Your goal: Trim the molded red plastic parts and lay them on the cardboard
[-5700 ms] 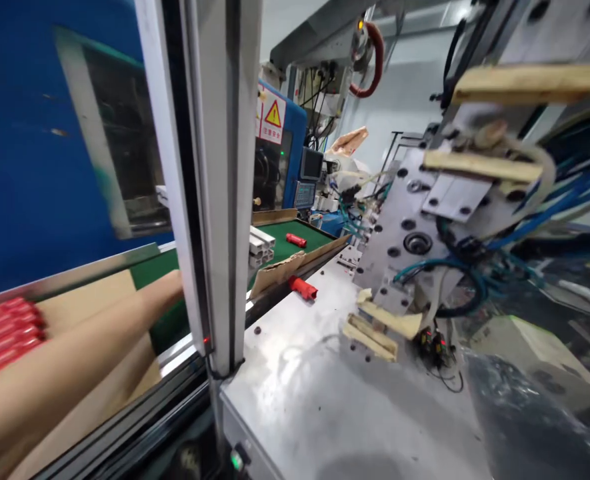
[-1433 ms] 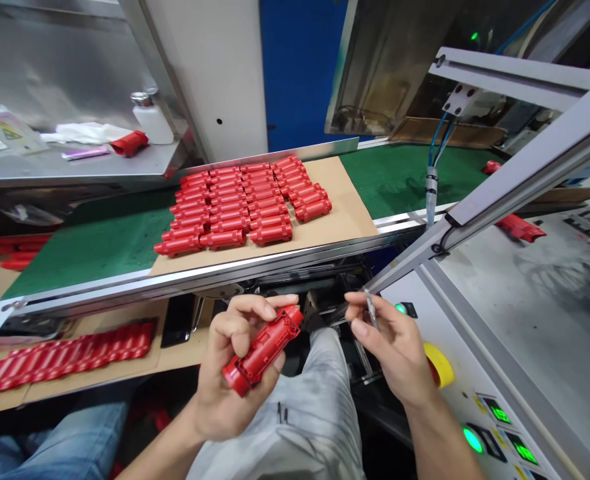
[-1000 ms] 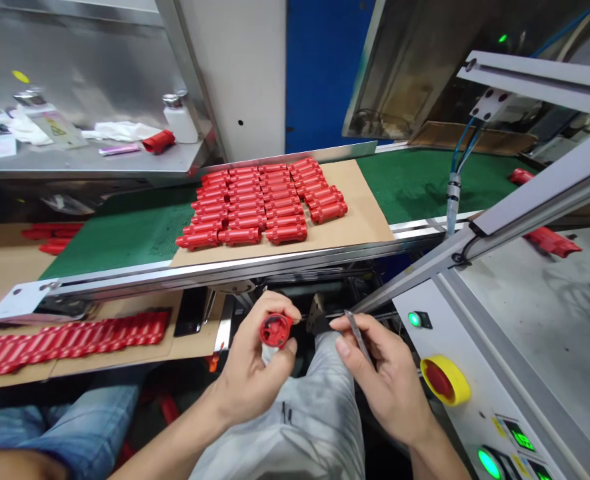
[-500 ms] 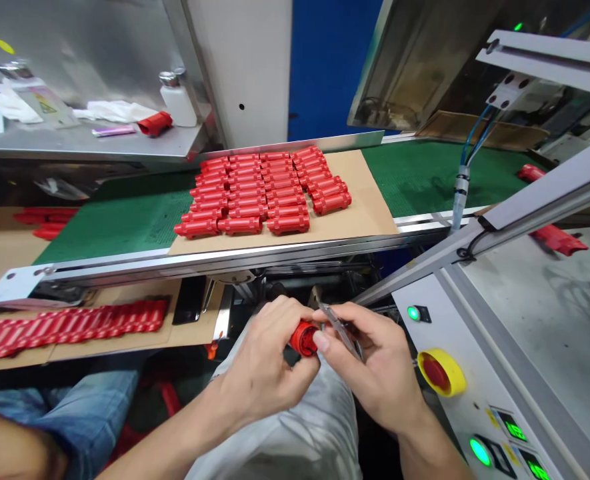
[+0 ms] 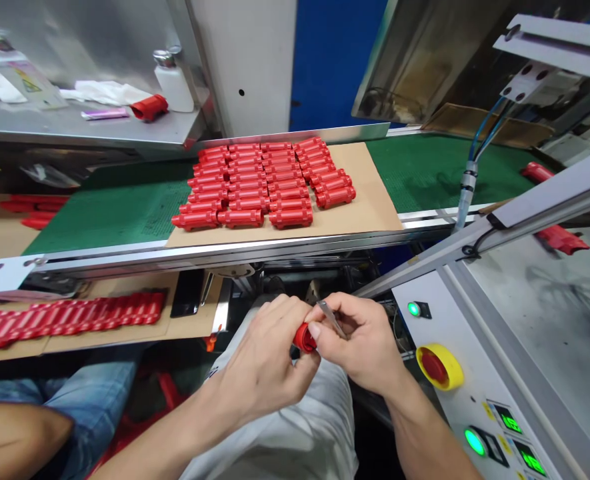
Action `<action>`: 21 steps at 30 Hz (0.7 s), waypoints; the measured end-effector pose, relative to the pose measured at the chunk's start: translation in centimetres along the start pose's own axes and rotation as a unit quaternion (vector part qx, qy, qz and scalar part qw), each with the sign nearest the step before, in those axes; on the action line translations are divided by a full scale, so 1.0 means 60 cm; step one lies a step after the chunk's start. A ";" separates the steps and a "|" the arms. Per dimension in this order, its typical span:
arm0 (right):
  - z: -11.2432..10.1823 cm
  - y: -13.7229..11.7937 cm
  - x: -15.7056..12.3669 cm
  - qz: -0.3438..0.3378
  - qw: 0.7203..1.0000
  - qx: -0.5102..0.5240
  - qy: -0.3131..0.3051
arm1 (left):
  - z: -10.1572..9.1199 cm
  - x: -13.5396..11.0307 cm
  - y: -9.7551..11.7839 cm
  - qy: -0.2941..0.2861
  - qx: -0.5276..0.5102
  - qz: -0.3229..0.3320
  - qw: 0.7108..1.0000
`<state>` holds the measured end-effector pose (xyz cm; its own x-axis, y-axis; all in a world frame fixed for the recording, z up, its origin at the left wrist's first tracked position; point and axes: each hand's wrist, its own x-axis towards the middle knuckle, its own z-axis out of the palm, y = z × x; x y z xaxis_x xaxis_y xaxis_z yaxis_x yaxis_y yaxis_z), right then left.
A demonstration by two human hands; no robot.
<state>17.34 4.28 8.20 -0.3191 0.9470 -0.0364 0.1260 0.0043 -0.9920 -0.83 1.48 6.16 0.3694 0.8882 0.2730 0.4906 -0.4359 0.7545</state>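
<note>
Dozens of red plastic parts lie packed on cardboard left of the left hand, and more red parts sit in rows on a green belt beyond the hands. The left hand grips one red part, its end facing the right hand, whose fingers pinch a slim metal pick close against it. Right of the hands sits one red stop button in a yellow ring.

A brown cardboard sheet on a green mesh conveyor belt carries tight rows of ribbed red plastic parts, below a stainless steel shelf holding a white plastic bottle, while a red emergency-stop button in a yellow collar sits on a pale grey control panel.
</note>
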 end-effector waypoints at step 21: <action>0.005 0.031 0.013 0.009 0.998 0.054 -0.010 | 0.003 -0.007 -0.010 -0.030 0.005 -0.040 0.999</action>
<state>17.05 4.95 6.28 -0.3368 0.9400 -0.0548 0.0300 -0.0475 -0.9984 -1.13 1.36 5.49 0.3752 0.9101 0.1757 0.5277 -0.3656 0.7667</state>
